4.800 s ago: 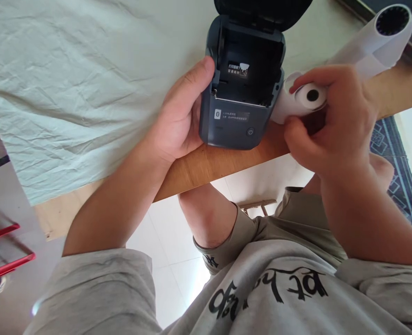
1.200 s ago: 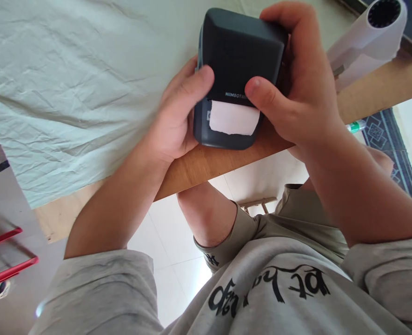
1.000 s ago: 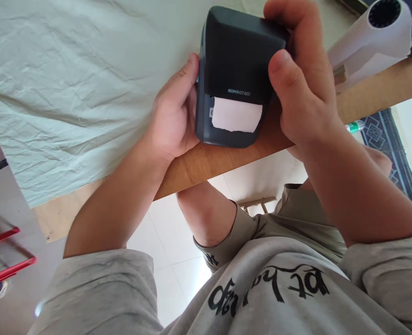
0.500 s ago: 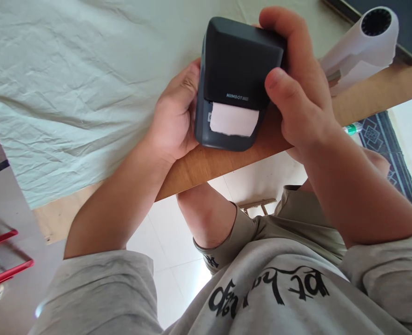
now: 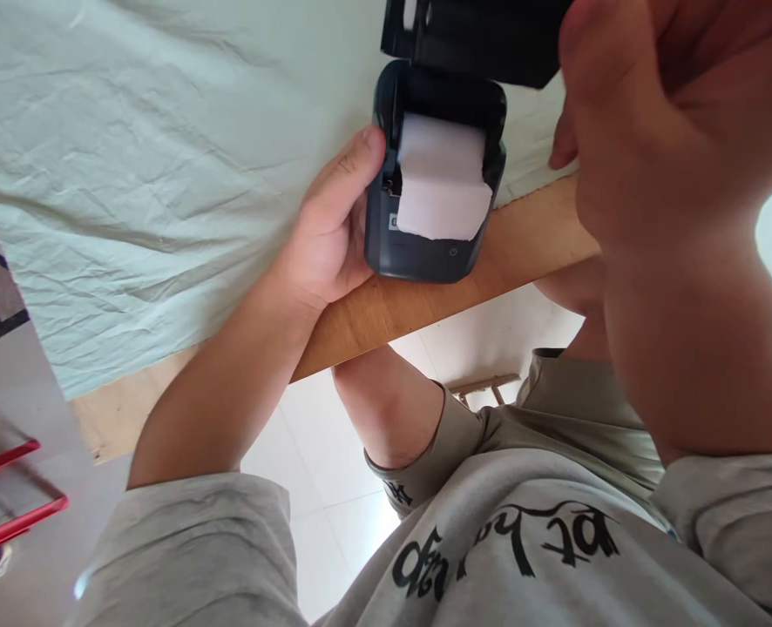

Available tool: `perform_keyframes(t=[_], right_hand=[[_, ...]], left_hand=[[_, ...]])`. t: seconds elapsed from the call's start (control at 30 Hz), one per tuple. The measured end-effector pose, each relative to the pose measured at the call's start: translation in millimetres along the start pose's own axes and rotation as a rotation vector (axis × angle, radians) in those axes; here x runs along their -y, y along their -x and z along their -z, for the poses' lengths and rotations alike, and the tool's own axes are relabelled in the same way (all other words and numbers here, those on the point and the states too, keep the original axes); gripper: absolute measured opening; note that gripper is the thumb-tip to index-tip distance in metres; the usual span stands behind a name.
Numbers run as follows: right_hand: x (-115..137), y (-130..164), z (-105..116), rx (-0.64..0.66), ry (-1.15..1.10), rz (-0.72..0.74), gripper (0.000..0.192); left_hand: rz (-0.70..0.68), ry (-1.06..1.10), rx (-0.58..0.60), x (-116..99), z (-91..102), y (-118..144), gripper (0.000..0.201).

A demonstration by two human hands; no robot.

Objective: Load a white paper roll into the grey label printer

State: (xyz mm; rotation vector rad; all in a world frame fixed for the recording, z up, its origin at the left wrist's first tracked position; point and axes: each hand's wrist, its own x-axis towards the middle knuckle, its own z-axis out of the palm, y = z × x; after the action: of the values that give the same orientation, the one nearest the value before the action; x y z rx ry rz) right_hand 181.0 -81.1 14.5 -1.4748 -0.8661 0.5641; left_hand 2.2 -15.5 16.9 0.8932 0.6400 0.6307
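My left hand (image 5: 334,218) grips the left side of a dark label printer (image 5: 418,261), thumb along its edge. The printer's top is uncovered, and a white paper roll (image 5: 443,144) shows in its bay. The loose end of the paper hangs over the front, beside a small power button. Just above the printer is its black cover (image 5: 490,39), swung or lifted up; whether it is still attached I cannot tell. Closed on the cover's right edge is my right hand (image 5: 660,122), large and close to the camera, with some fingers hidden.
A pale green cloth (image 5: 164,174) with wrinkles covers the table. The table's bare wooden edge (image 5: 386,313) runs below the printer. My legs and a tiled floor lie beneath it. At the lower left is a red-edged rack (image 5: 20,522).
The cover has come up off the printer with my right hand, which rose toward the camera. This exposes the paper roll. My left hand and the printer body have stayed in place.
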Motion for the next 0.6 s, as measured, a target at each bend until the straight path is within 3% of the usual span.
perform_keyframes(t=[0.03, 0.13, 0.2, 0.33, 0.43, 0.5, 0.6], right_hand=[[2.7, 0.0, -1.5, -0.003, 0.057, 0.038, 0.032], [4.2, -0.4, -5.7, 0.102, 0.212, 0.470, 0.033], [3.8, -0.7, -6.7, 0.123, 0.233, 0.536, 0.031], [17.8, 0.0, -10.9, 0.253, 0.703, 0.476, 0.027], [38.3, 1.9, -20.0, 0.398, 1.099, 0.228, 0.033], [47.9, 2.0, -26.0, 0.463, 1.225, 0.120, 0.036], [52.0, -2.1, -30.6, 0.543, 1.263, 0.125, 0.033]], left_hand=[[0.003, -0.002, 0.030, 0.0, 3.1, 0.1, 0.036], [-0.011, 0.001, 0.037, 1.5, 8.6, 0.1, 0.036], [0.004, 0.005, 0.030, 2.8, 8.6, -0.1, 0.035], [-0.003, 0.051, 0.019, 4.0, 6.1, -0.7, 0.028], [-0.025, 0.069, 0.009, 3.7, 4.2, -0.9, 0.021], [-0.026, 0.061, -0.020, 3.3, 1.9, -0.7, 0.023], [-0.007, 0.065, -0.058, 2.3, -2.3, -0.1, 0.028]])
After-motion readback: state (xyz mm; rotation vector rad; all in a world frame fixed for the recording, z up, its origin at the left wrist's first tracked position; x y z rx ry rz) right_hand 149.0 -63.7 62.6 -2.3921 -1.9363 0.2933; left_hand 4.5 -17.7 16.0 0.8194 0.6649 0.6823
